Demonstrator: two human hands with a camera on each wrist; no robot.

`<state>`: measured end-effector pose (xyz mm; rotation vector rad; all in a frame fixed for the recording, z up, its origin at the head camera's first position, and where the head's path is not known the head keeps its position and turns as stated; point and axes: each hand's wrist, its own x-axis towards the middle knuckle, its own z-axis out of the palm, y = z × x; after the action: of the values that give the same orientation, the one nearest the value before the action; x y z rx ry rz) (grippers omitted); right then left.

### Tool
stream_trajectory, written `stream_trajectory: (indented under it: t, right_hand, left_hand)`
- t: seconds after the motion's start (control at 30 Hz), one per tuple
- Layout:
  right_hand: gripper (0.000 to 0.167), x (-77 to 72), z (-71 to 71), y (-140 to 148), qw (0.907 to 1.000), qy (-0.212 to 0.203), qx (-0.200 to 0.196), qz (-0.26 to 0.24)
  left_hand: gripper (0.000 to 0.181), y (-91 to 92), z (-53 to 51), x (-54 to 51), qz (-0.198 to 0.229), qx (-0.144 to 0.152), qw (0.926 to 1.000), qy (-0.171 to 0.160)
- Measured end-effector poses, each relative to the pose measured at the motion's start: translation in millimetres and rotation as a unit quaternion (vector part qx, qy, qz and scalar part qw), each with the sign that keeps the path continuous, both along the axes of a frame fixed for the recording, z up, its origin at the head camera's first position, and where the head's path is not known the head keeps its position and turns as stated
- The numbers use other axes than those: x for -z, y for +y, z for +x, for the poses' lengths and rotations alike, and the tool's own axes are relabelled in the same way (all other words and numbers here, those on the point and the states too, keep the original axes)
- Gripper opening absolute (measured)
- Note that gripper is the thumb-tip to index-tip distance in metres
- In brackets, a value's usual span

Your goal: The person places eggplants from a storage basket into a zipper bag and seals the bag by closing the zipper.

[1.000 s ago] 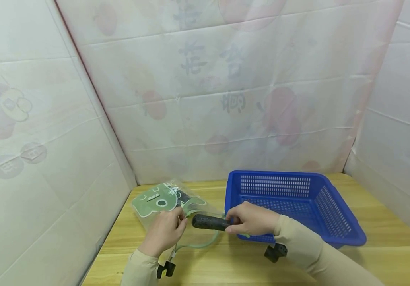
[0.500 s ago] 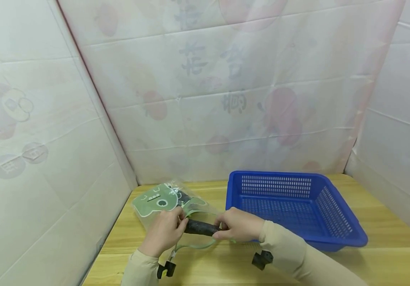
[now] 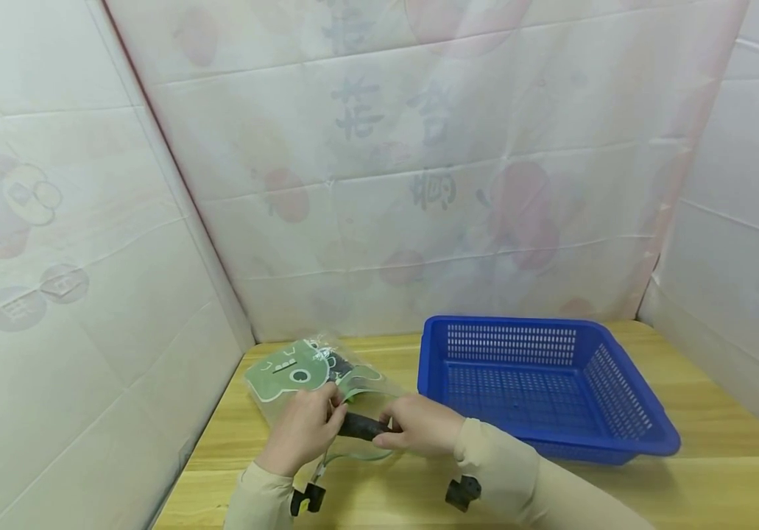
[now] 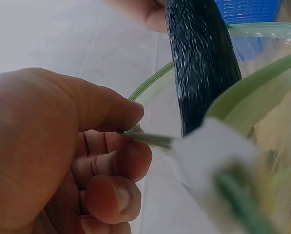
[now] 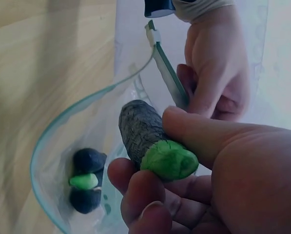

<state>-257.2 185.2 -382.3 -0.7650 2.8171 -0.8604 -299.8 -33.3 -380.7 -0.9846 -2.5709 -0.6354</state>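
Observation:
A dark, wrinkled, cucumber-like vegetable (image 3: 361, 427) with a bright green end (image 5: 172, 158) is held by my right hand (image 3: 422, 425), thumb and fingers around the green end. Its far end points into the mouth of a clear zip bag (image 3: 280, 377) with a green cartoon face. My left hand (image 3: 306, 427) pinches the bag's green-edged opening between thumb and fingers. Beside it, a white slider (image 5: 155, 36) sits on the zip strip. Inside the bag, the right wrist view shows dark rounded ends (image 5: 89, 160) and a green tip (image 5: 84, 181).
To the right stands a blue plastic basket (image 3: 512, 321) with slotted sides; no contents show in it. The wooden tabletop (image 3: 412, 500) is bounded by pale printed cloth walls (image 3: 379, 287) at the back and sides. A black wrist camera (image 3: 464, 492) hangs under each wrist.
My right hand has moved left and slightly down, bringing the dark vegetable from near the basket into the bag's mouth. My left hand has stayed at the bag's edge.

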Motion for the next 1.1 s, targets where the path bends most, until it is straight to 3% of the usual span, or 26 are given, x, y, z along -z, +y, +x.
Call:
stream_trajectory:
  t: [0.53, 1.1]
  right_hand:
    - [0.019, 15.7, -12.4, -31.4, 0.9998, -0.006, 0.02, 0.004]
    - [0.025, 34.3, -32.2, -48.6, 0.9982, 0.039, 0.046, -0.003]
  left_hand:
    - [0.014, -0.8, -0.2, 2.3, 0.001, 0.004, 0.9999, -0.011]
    - [0.015, 1.5, -0.4, 1.3, 0.006, 0.015, 0.9998, -0.011]
